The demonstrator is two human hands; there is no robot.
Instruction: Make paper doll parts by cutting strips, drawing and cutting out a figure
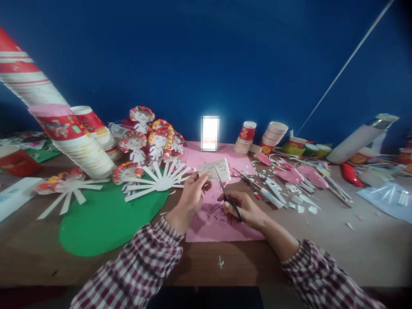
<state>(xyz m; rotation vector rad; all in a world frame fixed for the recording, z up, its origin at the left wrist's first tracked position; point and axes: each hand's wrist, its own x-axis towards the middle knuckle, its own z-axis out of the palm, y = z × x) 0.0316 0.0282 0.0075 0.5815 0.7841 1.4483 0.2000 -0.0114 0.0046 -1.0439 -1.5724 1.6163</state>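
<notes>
My left hand point(192, 194) pinches a small white piece of paper point(216, 169) and holds it up above a pink sheet point(222, 227) on the table. My right hand point(245, 209) grips black-handled scissors point(227, 196), whose blades point up and reach the paper's lower edge. The pink sheet has dark scribbles under my hands. Both arms wear red-and-white checked sleeves.
A green paper disc point(106, 223) lies to the left with white fan-cut cup pieces point(161, 180) on it. Paper-cup dolls point(151, 141) and tilted cup stacks point(80, 141) stand at the back left. Cups point(272, 135), pens, sticks and paper scraps point(299, 201) litter the right side.
</notes>
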